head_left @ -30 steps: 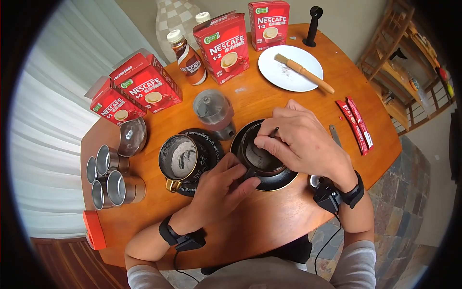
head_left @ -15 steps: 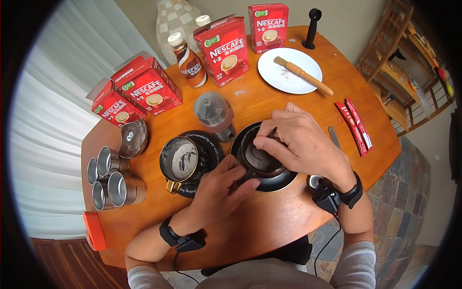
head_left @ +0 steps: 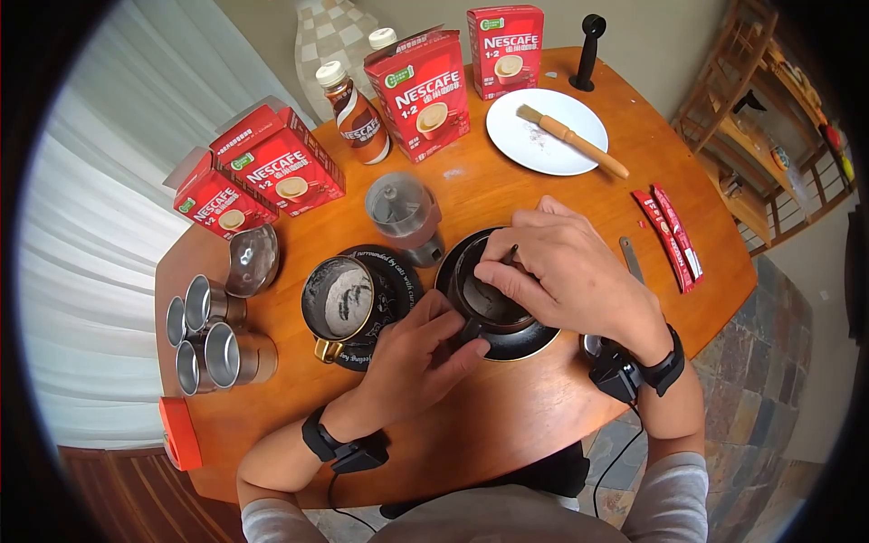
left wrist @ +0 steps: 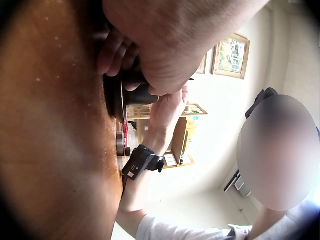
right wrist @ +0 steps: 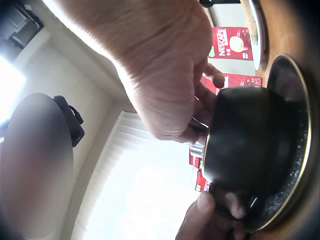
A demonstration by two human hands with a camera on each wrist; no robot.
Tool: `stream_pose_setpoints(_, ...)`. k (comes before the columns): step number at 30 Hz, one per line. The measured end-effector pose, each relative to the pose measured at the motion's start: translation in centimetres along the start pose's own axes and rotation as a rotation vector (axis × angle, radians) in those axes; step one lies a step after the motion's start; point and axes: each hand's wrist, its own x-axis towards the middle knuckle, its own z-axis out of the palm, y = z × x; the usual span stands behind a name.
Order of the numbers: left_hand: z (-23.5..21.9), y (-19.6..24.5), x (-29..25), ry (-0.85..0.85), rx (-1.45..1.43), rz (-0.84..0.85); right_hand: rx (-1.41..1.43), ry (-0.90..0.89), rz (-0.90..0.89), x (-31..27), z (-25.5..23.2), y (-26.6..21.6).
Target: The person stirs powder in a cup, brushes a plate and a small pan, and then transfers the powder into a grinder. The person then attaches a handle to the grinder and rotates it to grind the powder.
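A black cup (head_left: 493, 303) with greyish powder inside stands on a black gold-rimmed saucer (head_left: 529, 344); the right wrist view shows the cup (right wrist: 245, 135) from its side. My left hand (head_left: 412, 357) grips the cup's handle between thumb and fingers. Over the cup's mouth, my right hand (head_left: 570, 271) pinches a thin dark utensil (head_left: 513, 252) whose lower end is inside the cup, hidden in part by the fingers. Left of it, a second black cup (head_left: 344, 301) with a gold handle holds pale powder on a black lettered saucer (head_left: 394, 285).
Behind the cups stand a grey transparent grinder (head_left: 403, 213), red boxes (head_left: 425, 95) and a bottle (head_left: 358, 118). A brush (head_left: 570, 138) lies on a white plate (head_left: 507, 145). Several metal cups (head_left: 231, 353) are at left; red sachets (head_left: 674, 240) and a metal handle (head_left: 631, 258) lie at right.
My right hand's fingers have shifted slightly over the cup, and the thin utensil's upper end has moved a little left. My left hand stays on the handle.
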Motion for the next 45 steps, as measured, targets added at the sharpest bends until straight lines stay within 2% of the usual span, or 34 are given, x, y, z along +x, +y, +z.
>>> stream_pose_setpoints(6,0.0,0.3,0.1,-0.010,0.008,0.000,-0.056,-0.028,-0.062,-0.1,0.6,0.5)
stream_pose_setpoints(18,0.1,-0.3,0.0,0.014,-0.001,0.033,-0.028,0.086,-0.075,-0.1,0.8,0.6)
stream_pose_setpoints(24,0.0,-0.1,-0.1,0.008,0.002,0.029,0.013,-0.038,-0.037,-0.1,0.1,0.3)
stream_pose_setpoints(27,0.0,-0.1,0.0,0.011,0.002,0.033,0.014,0.031,-0.042,0.0,0.4,0.2)
stream_pose_setpoints(30,0.0,-0.2,0.0,0.010,-0.001,0.035,0.022,-0.046,-0.024,-0.2,0.0,0.4)
stream_pose_setpoints(36,0.0,-0.1,0.0,0.006,0.000,0.018,-0.020,0.017,-0.057,-0.1,0.2,0.2)
stream_pose_setpoints(39,0.0,-0.2,0.0,0.012,0.001,0.014,0.034,-0.125,-0.080,-0.1,-0.5,0.5)
stream_pose_setpoints(42,0.0,0.0,0.0,0.012,0.002,0.010,-0.010,-0.019,-0.057,-0.1,0.1,0.1)
stream_pose_setpoints(45,0.1,0.0,0.0,0.016,0.006,0.011,-0.010,-0.043,-0.044,-0.1,-0.1,0.2)
